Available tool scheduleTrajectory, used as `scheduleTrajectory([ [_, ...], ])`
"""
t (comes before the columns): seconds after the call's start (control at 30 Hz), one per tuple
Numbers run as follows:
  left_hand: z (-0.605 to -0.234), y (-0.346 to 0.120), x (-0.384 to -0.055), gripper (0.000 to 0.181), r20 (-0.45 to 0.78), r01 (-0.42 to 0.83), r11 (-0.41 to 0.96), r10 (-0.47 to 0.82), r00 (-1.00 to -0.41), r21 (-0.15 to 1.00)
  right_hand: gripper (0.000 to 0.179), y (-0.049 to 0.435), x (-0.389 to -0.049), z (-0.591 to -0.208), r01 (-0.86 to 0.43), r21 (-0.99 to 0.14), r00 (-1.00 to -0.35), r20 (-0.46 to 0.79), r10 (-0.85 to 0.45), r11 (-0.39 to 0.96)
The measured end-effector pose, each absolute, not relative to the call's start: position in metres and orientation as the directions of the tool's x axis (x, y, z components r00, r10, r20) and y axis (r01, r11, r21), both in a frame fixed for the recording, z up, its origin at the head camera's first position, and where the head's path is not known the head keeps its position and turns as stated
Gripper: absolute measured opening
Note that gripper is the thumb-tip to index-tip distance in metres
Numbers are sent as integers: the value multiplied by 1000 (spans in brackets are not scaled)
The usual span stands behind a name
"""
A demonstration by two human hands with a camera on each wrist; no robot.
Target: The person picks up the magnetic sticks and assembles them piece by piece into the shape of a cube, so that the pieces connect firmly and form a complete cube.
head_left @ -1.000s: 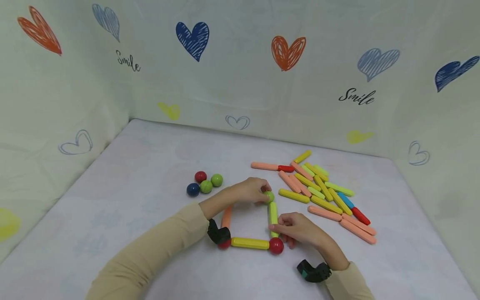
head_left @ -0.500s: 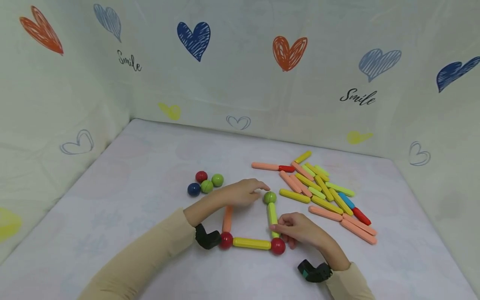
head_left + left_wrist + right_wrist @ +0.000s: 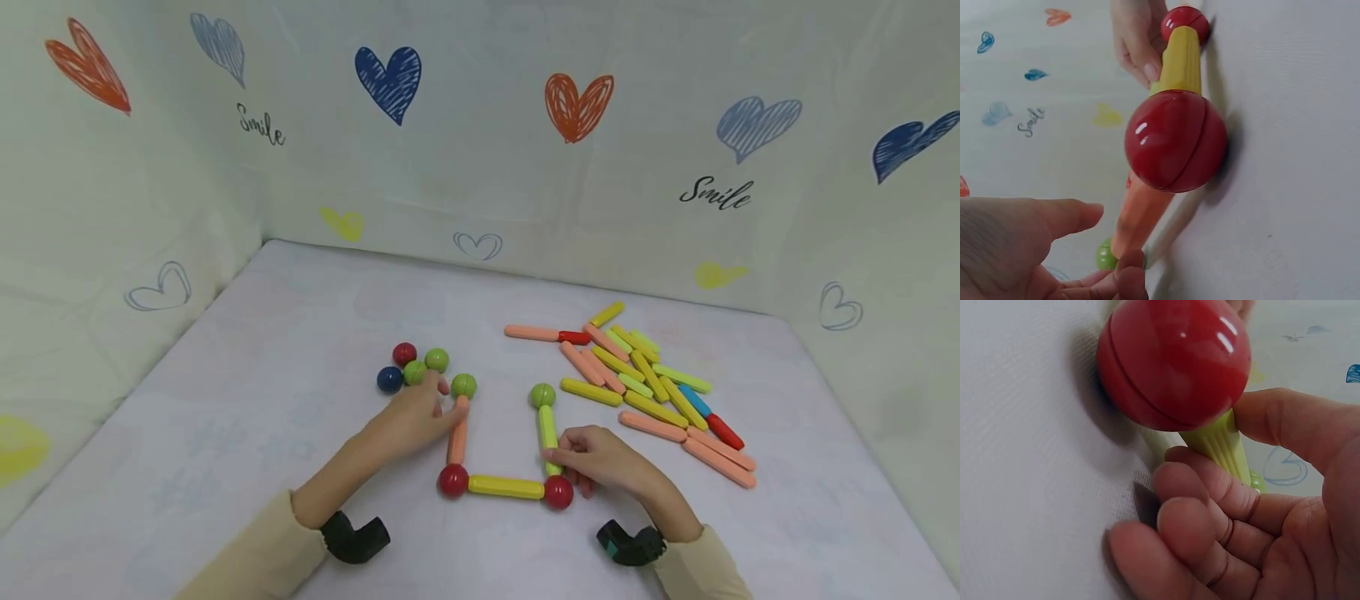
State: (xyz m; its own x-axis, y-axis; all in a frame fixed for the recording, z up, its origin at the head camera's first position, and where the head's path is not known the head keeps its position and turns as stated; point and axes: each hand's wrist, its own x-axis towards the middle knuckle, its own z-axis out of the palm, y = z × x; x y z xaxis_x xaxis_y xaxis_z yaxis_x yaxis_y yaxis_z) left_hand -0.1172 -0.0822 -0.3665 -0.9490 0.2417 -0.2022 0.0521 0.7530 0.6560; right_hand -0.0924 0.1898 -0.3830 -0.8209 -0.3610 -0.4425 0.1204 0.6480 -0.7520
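Observation:
An open-topped square of rods and balls lies on the table. Its yellow rod (image 3: 506,487) joins a left red ball (image 3: 453,481) and a right red ball (image 3: 558,492). From the left one runs a salmon rod (image 3: 457,446) ending in a green ball (image 3: 464,386); from the right one, a lime rod (image 3: 549,429) topped by another green ball (image 3: 542,396). My right hand (image 3: 600,457) pinches the lime rod between thumb and index finger. My left hand (image 3: 408,421) is beside the salmon rod, thumb and fingers apart in the left wrist view (image 3: 1029,250).
Just beyond the left hand sit a loose red ball (image 3: 404,354), a blue ball (image 3: 390,380) and two green balls (image 3: 437,360). Several loose rods (image 3: 615,364), yellow, salmon, lime, red and blue, are spread at the right. A heart-printed cloth (image 3: 480,167) stands behind the table.
My left hand has let go of the green ball on the lime rod and moved left to the salmon rod, uncovering its green ball. The right hand keeps its pinch.

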Motion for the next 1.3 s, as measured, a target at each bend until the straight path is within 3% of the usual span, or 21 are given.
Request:
scheduleTrajectory([
  [0.2, -382, -86, -113, 25, -299, -3, 699, 302, -905, 715, 36, 185, -89, -380, 107, -725, -831, -441, -339, 681],
  [0.57, -392, -92, -121, 22, -325, -38, 527, 465, -823, 849, 36, 191, -82, -366, 97, -701, -787, -488, -376, 706],
  [0.9, -386, -92, -121, 19, -336, 12, 574, 497, -800, 819, 35, 195, -82, -361, 96, -693, -751, -522, -405, 714],
  [1.0, -384, -92, -120, 19, -337, 13, 578, 495, -801, 816, 32, 200, -85, -360, 48, -701, -786, -466, -406, 712],
  [1.17, -383, -94, -120, 18, -340, 15, 581, 496, -799, 814, 17, 216, -87, -348, -50, -669, -913, -270, -305, 742],
  [1.3, -385, -95, -119, 18, -338, 17, 576, 504, -795, 817, 30, 238, -91, -340, -27, -575, -972, -178, -157, 818],
])
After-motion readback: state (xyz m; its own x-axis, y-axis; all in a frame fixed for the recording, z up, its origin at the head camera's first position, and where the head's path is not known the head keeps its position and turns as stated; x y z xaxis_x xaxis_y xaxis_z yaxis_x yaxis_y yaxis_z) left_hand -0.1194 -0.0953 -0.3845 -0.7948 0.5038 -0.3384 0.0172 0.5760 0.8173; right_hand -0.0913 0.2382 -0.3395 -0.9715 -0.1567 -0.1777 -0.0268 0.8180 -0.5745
